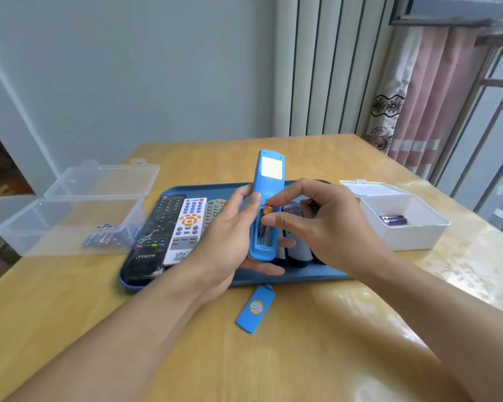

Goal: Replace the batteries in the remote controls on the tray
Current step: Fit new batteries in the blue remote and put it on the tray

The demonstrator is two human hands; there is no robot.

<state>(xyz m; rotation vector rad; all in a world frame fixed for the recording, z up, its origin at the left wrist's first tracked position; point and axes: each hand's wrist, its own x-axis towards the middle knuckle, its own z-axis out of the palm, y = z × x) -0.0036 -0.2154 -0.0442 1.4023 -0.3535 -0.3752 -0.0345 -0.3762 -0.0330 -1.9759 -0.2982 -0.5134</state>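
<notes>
Above the tray (pixel 273 281), left hand (pixel 230 242) grips blue remote (pixel 269 181) (compartment open); right hand (pixel 311 221) pinches battery (pixel 267 209).

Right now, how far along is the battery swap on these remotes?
Early, by the look of it. Done: the blue cover is off and lies on the table. In hand: the left hand holds the blue remote with its back open, while the right hand pinches a battery at the compartment. Left: closing it, then the black remote, white remote and others on the tray.
</notes>
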